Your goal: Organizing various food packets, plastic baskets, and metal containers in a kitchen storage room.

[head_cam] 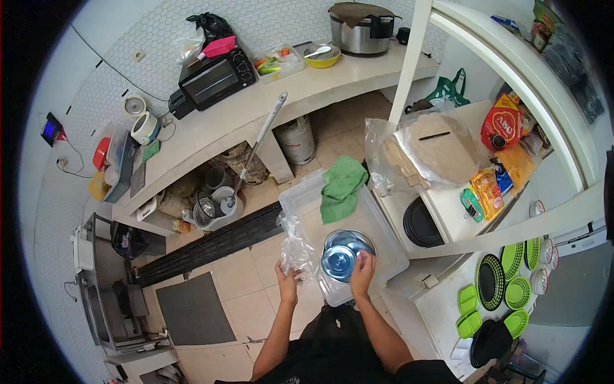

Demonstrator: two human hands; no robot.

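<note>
Before me is a translucent plastic storage bin lid or tub, with a metal bowl near its close end. Several clear bluish dishes or lids lie in the bowl. My right hand is at the bowl's right side, fingers pinched on the edge of one of these dishes. Left of the tub, my left hand grips a crumpled clear plastic bag, which reaches to the tub's edge. A green cloth lies over the tub's far end.
Ahead runs a counter with a toaster oven and a rice cooker. Below stand a bucket with a long-handled tool and a gas cylinder. At right are a shelf with food packets and green plastic baskets.
</note>
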